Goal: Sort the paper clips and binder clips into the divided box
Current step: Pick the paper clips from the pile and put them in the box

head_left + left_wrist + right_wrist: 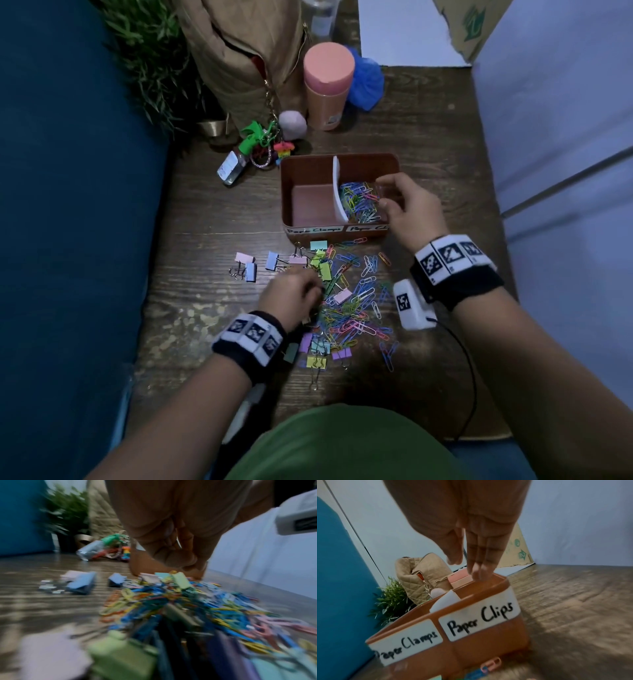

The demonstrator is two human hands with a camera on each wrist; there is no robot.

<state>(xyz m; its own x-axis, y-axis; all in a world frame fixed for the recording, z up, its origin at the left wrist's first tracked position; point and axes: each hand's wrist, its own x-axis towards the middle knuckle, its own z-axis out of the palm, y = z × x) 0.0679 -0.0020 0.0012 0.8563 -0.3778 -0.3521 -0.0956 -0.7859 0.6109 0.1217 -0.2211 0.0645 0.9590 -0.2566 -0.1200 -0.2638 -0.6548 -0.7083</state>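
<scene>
The brown divided box (363, 160) (471, 646) has a white divider (338, 186) (445, 600) and labels "Paper Clamps" on the left and "Paper Clips" on the right. Coloured paper clips (359, 202) fill the right compartment, while the left one (311, 202) is bare. Over the right compartment hovers my right hand (382, 193) (465, 568), fingers straight, holding nothing. A mixed pile of paper clips (352, 308) (171, 601) and pastel binder clips (273, 260) (82, 584) lies in front of the box. My left hand (317, 291) (176, 559) is at the pile's left edge with fingers curled; blur hides what they pinch.
Behind the box stand a pink tumbler (329, 85), a beige quilted bag (239, 51), a keychain with a small bottle (236, 164), a plant (150, 61) and a blue bag (366, 82). A white device (411, 305) with a cable lies right of the pile.
</scene>
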